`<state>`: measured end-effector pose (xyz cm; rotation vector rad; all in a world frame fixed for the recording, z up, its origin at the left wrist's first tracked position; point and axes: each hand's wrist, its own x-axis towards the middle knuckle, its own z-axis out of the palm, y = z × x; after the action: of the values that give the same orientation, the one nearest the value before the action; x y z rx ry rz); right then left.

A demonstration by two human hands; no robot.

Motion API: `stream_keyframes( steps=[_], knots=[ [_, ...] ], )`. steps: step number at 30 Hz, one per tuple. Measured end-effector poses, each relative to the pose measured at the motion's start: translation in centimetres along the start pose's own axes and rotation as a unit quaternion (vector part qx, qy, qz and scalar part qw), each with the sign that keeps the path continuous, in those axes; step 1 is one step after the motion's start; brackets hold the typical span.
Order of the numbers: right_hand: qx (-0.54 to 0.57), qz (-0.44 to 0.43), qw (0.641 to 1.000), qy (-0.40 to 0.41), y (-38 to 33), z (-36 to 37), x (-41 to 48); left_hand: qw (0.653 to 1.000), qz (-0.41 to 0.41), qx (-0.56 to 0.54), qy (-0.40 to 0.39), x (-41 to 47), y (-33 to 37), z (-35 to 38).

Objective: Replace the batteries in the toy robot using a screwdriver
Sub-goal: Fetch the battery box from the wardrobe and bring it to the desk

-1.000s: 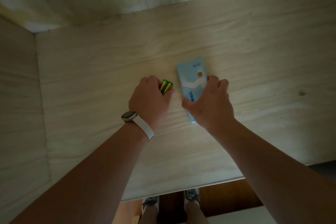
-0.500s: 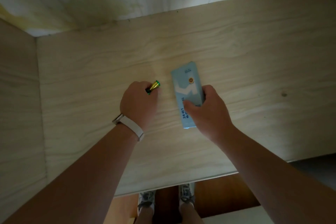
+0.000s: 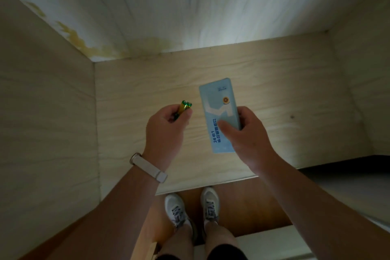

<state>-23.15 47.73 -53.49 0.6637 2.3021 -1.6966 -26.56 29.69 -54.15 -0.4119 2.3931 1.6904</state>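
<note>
Both forearms reach up from the bottom of the frame toward its centre, over a pale wood-grain bench (image 3: 274,95) boxed in by side panels at the left and right edges. The left hand (image 3: 166,131), just left of centre, is curled into a loose fist with the knuckles up, its fingers (image 3: 171,116) clamped together around green-and-gold batteries (image 3: 184,107); only the upper ends stick out past the thumb, and how many there are cannot be told. A pale wristband (image 3: 148,168) wraps that wrist. The right hand (image 3: 247,135), just right of centre, holds a light-blue flat box (image 3: 218,112) printed with "24" and blue lettering, thumb pressed across its face and fingers wrapped behind its right edge; the box points toward the top of the frame. No toy robot shows in this view. At lower centre, grey sneakers (image 3: 177,211) stand on a brown floor (image 3: 253,202).
</note>
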Motion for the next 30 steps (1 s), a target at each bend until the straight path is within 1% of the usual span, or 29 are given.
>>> stream_keyframes(
  steps=[3, 9, 17, 21, 24, 27, 30],
  knots=[
    [-0.012, -0.006, 1.0, -0.005, -3.0, -0.3, -2.7, 1.0, 0.007, -0.021, -0.013, -2.1, 2.3, -2.3],
    [0.004, -0.033, 0.999, 0.026, -8.4, -1.6, -7.5, 0.998, 0.013, -0.064, -0.008, -4.9, 6.4, -5.9],
    [0.003, -0.068, 0.997, 0.034, -12.5, -2.4, -13.2, 0.993, 0.024, -0.116, -0.005, -10.3, 10.4, -9.0],
    [0.005, -0.09, 0.996, 0.013, -13.3, -2.5, -15.0, 0.99, 0.019, -0.138, 0.002, -13.4, 11.0, -10.0],
    [0.008, -0.099, 0.995, -0.019, -14.1, -2.4, -15.7, 0.99, 0.008, -0.136, 0.024, -15.4, 11.1, -10.5],
    [-0.001, -0.125, 0.99, -0.064, -14.5, -2.3, -16.2, 0.988, -0.012, -0.138, 0.065, -17.2, 11.0, -10.7],
    [-0.014, -0.147, 0.983, -0.109, -15.1, -2.6, -16.8, 0.978, -0.035, -0.166, 0.123, -19.5, 11.3, -10.7]
  ],
)
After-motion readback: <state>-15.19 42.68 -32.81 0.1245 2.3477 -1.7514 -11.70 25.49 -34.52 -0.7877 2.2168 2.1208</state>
